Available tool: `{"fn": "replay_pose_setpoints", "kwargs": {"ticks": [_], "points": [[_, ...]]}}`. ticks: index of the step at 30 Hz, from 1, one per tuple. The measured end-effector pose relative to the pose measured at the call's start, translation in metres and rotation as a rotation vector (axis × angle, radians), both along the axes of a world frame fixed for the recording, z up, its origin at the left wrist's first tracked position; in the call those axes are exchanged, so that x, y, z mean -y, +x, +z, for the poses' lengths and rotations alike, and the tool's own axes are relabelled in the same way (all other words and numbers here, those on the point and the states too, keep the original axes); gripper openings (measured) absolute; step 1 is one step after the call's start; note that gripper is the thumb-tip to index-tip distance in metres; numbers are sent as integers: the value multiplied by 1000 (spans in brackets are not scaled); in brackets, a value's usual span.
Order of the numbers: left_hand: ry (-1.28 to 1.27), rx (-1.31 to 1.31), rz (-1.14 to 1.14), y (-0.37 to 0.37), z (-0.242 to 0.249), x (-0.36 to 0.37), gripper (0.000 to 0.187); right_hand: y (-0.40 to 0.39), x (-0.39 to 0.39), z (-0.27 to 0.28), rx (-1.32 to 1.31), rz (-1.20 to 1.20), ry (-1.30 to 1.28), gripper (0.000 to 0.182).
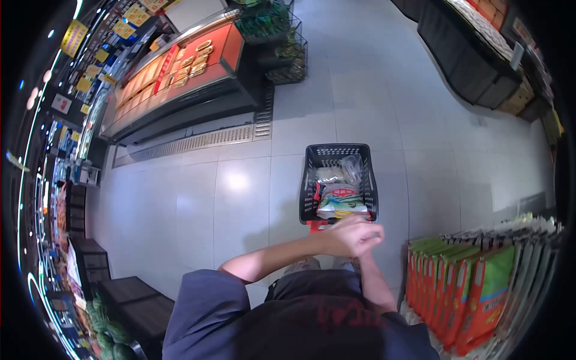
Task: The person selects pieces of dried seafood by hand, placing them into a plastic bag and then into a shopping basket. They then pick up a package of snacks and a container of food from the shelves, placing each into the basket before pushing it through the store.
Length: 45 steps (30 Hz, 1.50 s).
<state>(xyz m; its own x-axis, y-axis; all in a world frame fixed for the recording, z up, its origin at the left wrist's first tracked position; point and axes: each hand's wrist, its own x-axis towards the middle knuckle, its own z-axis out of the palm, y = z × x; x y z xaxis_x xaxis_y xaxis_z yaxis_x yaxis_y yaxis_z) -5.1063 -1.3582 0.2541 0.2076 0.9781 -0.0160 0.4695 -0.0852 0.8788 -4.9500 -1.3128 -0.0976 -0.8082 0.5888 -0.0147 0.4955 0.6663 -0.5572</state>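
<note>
My left hand [354,235] reaches across my body from the left, its fingers curled and a little blurred. It lies over the end of my right forearm [375,282], where my right hand is mostly hidden, so its fingers cannot be made out. Just beyond the hands stands a black shopping basket [303,192] with perforated walls and a red part [318,226] at its near end. Inside are a printed bag with a red label [343,195], a pale packet [330,174] and a clear plastic bag [353,168].
Grey floor tiles [240,180] surround the basket. A display stand [228,51] with golden packs is at upper left, beside wire baskets [288,60]. Orange-and-green bags [462,288] stand in a row at lower right. Dark crates [132,300] and watermelons [108,330] are at lower left.
</note>
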Motion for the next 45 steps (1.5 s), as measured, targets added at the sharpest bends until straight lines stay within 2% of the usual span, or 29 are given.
{"fn": "replay_pose_setpoints", "kwargs": {"ticks": [1, 2, 3, 5, 8, 11, 13, 15, 19, 21, 22, 23, 24, 25, 26, 28, 30, 33, 34, 36, 38, 39, 41, 42, 43, 44, 45], "points": [[4, -9, 130, -41, -65, -5, 16, -41, -25, 30, 251, 6, -45, 23], [-1, -9, 256, -64, -108, 6, 19, -85, -50, 72, 513, 43, -75, 27], [-100, 55, 397, -77, -143, 26, 26, -98, -57, 76, 518, 32, -36, 27], [-202, -72, 533, -121, -202, 66, 29, -136, -84, 77, 512, 43, 22, 26], [-634, -161, 830, -139, -248, 132, 30, -177, -114, 85, 472, 16, 10, 25], [-958, -37, 1031, -134, -322, 209, 43, -214, -144, 90, 428, -22, 38, 23], [-1173, 6, 998, -127, -351, 249, 40, -237, -166, 79, 429, -30, 60, 23], [-1342, 115, 991, -130, -366, 260, 35, -271, -192, 76, 474, -62, 84, 23], [-1478, 374, 1131, -171, -423, 205, 27, -316, -250, 51, 433, -60, 254, 30], [-1381, 266, 1057, -221, -457, 159, 27, -346, -279, 49, 467, -90, 280, 30], [-1333, -47, 773, -263, -446, 149, 27, -361, -271, 60, 486, -89, 273, 30], [-1195, -210, 614, -304, -447, 112, 26, -372, -288, 69, 508, -88, 212, 27], [-1092, -33, 912, -347, -438, 73, 23, -390, -306, 72, 517, -93, 157, 26], [-807, -106, 820, -394, -459, 49, 29, -409, -322, 73, 513, -97, 172, 26], [-582, -118, 837, -444, -452, 16, 35, -420, -334, 72, 491, -110, 189, 25], [-358, 211, 1029, -530, -407, -55, 41, -440, -363, 69, 481, -148, 201, 24], [-280, 163, 1062, -601, -354, -87, 44, -461, -375, 71, 473, -144, 227, 22], [-172, 182, 1034, -665, -330, -116, 38, -485, -428, 54, 500, -165, 232, 22], [-184, 181, 1029, -670, -332, -117, 38, -492, -444, 52, 515, -164, 237, 22], [-448, 303, 1068, -692, -339, -105, 27, -517, -466, 48, 464, -158, 279, 21], [-613, -37, 992, -677, -357, -81, 20, -533, -495, 54, 405, -152, 329, 21], [-909, -39, 1019, -666, -370, -69, 23, -543, -510, 56, 372, -145, 348, 21], [-1134, -424, 531, -634, -385, -39, 32, -558, -541, 52, 318, -128, 388, 26], [-1271, -394, 328, -617, -409, -26, 39, -566, -554, 54, 306, -137, 381, 26], [-1269, -268, 397, -589, -407, -19, 40, -595, -591, 52, 325, -153, 277, 22], [-1413, -198, 381, -578, -388, -38, 33, -603, -612, 55, 358, -157, 185, 21], [-1513, -258, 336, -569, -358, -70, 28, -608, -629, 56, 353, -149, 181, 21]]}}
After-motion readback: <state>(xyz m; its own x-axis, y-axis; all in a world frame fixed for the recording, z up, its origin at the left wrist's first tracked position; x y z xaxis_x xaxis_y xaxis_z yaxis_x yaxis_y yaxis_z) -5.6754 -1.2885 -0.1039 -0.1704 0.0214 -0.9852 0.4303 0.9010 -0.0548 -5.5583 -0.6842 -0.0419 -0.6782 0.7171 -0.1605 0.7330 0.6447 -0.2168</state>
